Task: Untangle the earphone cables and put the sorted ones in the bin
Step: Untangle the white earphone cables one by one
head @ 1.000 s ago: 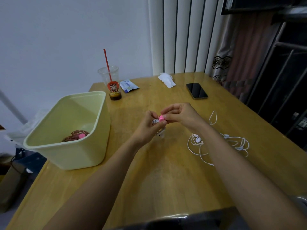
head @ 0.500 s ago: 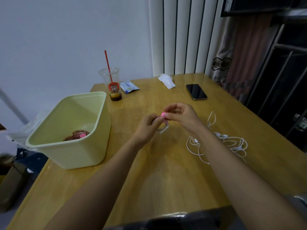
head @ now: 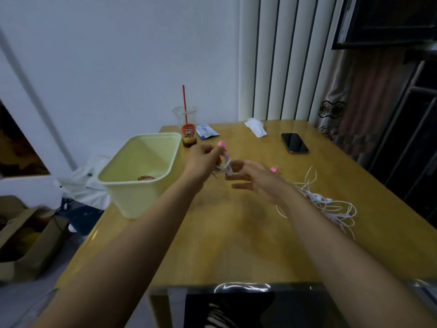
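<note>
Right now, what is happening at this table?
A person is sorting earphones. The left hand grips a small bundle of cable with a pink earbud near the bin. The right hand is next to it, fingers spread; blur hides any grip. One coiled cable lies in the bin; white earphones lie tangled on the table.

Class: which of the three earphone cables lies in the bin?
The brown coiled cable, inside the bin; the pink-budded one is in the left hand, the white tangle on the table.

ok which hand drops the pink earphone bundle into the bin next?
Left. The left hand grips the pink earphone bundle and is beside the bin. The right hand is open and farther away, nearer the white tangle.
</note>
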Tool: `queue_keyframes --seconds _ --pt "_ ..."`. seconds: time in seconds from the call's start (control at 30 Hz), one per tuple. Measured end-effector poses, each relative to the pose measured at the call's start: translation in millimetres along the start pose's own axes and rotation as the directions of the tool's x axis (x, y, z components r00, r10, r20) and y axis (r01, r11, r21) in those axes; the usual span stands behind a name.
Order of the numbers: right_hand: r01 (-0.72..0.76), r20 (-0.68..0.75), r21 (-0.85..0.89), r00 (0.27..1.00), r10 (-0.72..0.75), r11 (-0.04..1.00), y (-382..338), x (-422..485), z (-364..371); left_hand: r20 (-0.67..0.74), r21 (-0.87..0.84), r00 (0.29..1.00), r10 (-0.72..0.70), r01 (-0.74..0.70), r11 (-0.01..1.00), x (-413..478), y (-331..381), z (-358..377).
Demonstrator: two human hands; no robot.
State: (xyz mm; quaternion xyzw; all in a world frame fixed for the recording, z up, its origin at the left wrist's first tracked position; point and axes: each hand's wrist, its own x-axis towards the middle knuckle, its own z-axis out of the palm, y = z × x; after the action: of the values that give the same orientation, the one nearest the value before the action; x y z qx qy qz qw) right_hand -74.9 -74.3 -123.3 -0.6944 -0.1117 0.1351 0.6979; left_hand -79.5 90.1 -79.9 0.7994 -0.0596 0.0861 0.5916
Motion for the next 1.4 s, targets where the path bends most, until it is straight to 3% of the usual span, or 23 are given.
queue_keyframes --seconds 0.13,0.2,0.27,0.33,0.4,0.47,0.5,0.63,0.7,0.8,0.87,1.0,1.1,1.23,1.33,1.4 --pt "-0.014 0.023 -0.091 1.000 0.016 0.996 -12.7 -0.1 38.5 -0.339 0.082 0.923 0.182 -0.163 0.983 0.2 12.7 -49.0" --pt "-0.008 0.062 -0.118 0.998 0.016 0.993 -18.6 1.0 60.7 -0.461 0.151 0.859 0.223 -0.172 0.974 -2.9 15.9 -71.4" --pt "-0.003 0.095 -0.168 0.995 0.019 0.986 -21.9 4.0 79.1 -0.492 0.257 0.842 0.221 -0.102 0.961 -4.7 10.2 -89.3" --pt "-0.005 0.133 -0.207 0.991 0.033 0.978 -21.6 7.0 94.3 -0.427 0.398 0.894 0.134 0.052 0.916 -4.9 -5.5 -105.6" --pt "-0.021 0.170 -0.234 0.983 0.062 0.972 -18.9 8.5 101.3 -0.333 0.578 0.943 -0.013 0.215 0.787 -5.5 -22.9 -113.5" --pt "-0.027 0.194 -0.292 0.977 0.086 0.956 -17.3 6.3 100.9 -0.306 0.699 0.950 -0.055 0.264 0.664 -9.7 -31.9 -112.7" --pt "-0.026 0.197 -0.329 0.976 0.095 0.944 -17.7 4.0 97.6 -0.310 0.722 0.951 -0.008 0.241 0.649 -11.8 -31.1 -108.8" --pt "-0.049 0.116 -0.488 0.986 0.120 0.871 -19.5 -12.9 64.6 -0.228 0.632 0.939 0.256 -0.057 0.773 -16.8 -15.6 -71.9" --pt "-0.070 0.007 -0.542 0.996 0.088 0.838 -19.2 -24.0 43.5 -0.146 0.568 0.947 0.287 -0.157 0.808 -19.3 -9.0 -46.0" --pt "-0.133 -0.257 -0.568 0.966 -0.022 0.812 -16.3 -45.4 2.5 0.106 0.485 0.983 0.151 -0.184 0.855 -22.6 -12.6 5.6" --pt "-0.172 -0.451 -0.556 0.884 -0.121 0.813 -12.2 -63.3 -31.0 0.269 0.467 0.961 0.058 -0.182 0.865 -23.2 -20.3 44.2" --pt "-0.296 -0.651 -0.571 0.732 -0.202 0.766 3.9 -92.0 -87.7 0.376 0.391 0.927 -0.015 -0.144 0.909 -25.2 -31.1 102.5" --pt "-0.399 -0.679 -0.578 0.720 -0.148 0.712 20.7 -97.7 -112.9 0.363 0.399 0.932 0.001 -0.157 0.904 -19.7 -34.7 132.2" --pt "-0.522 -0.579 -0.656 0.811 0.080 0.545 40.5 -96.4 -129.1 0.388 0.466 0.918 -0.079 -0.122 0.876 -15.1 -41.7 158.2" --pt "-0.466 -0.566 -0.597 0.822 0.069 0.653 47.0 -95.1 -136.0 0.422 0.538 0.896 -0.135 -0.128 0.833 -12.7 -46.6 169.6" --pt "-0.415 -0.571 -0.615 0.821 -0.016 0.671 43.8 -94.8 -142.0 0.418 0.527 0.901 -0.113 -0.139 0.839 -6.1 -48.6 172.8"
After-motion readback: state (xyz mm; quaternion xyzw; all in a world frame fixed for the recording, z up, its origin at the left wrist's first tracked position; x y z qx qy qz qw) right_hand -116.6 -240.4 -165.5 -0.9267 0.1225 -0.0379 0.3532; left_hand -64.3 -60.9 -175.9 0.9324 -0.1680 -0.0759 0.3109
